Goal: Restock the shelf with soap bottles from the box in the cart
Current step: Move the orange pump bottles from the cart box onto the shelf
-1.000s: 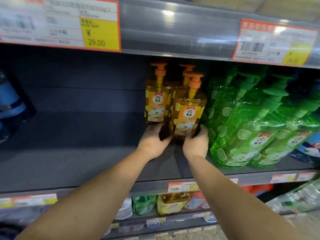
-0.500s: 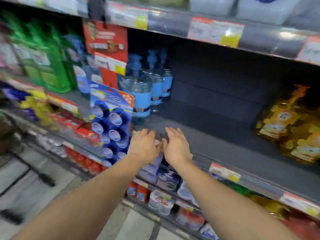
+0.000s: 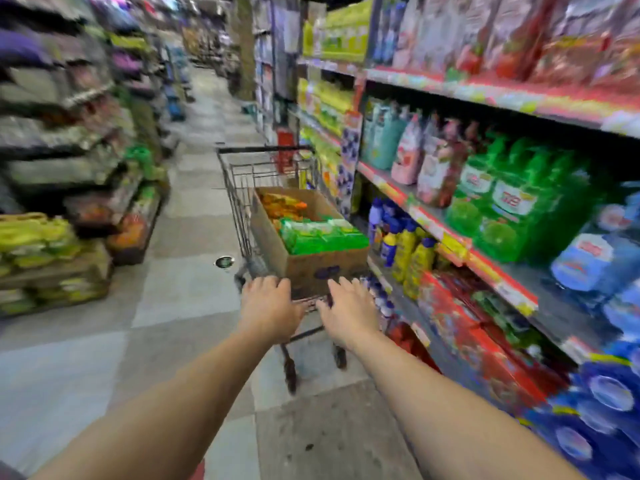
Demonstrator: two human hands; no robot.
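While both arms reach forward down the aisle, the left hand (image 3: 268, 306) and right hand (image 3: 349, 313) hover side by side in front of the near end of the cart (image 3: 242, 174); each grip is spread, fingers loosely extended and holding nothing. Whether any fingertip touches the cart's wire rim cannot be told, since the view is blurred.

Inside the cart sits the box (image 3: 318, 265), a brown cardboard carton with its top open. It is filled with soap bottles lying flat: green bottles (image 3: 322, 233) pack the near part, orange bottles (image 3: 282, 206) the far part. The box's near wall rises just beyond the two hands.

To the right runs the shelf (image 3: 446, 233), edged with red and yellow price strips. On it stand green jugs (image 3: 512, 206), pink pouches (image 3: 408, 154) further along, and blue packs (image 3: 588, 258) closer to the camera. The level below holds yellow bottles (image 3: 412, 254) and red cartons (image 3: 485, 341).

On the left side of the aisle, stacked goods (image 3: 45, 244) in yellow-green wrapping rest low by the floor (image 3: 173, 306), which is tiled in pale grey squares. The cart stands near the right-hand shelf, its wheels on the tiles.
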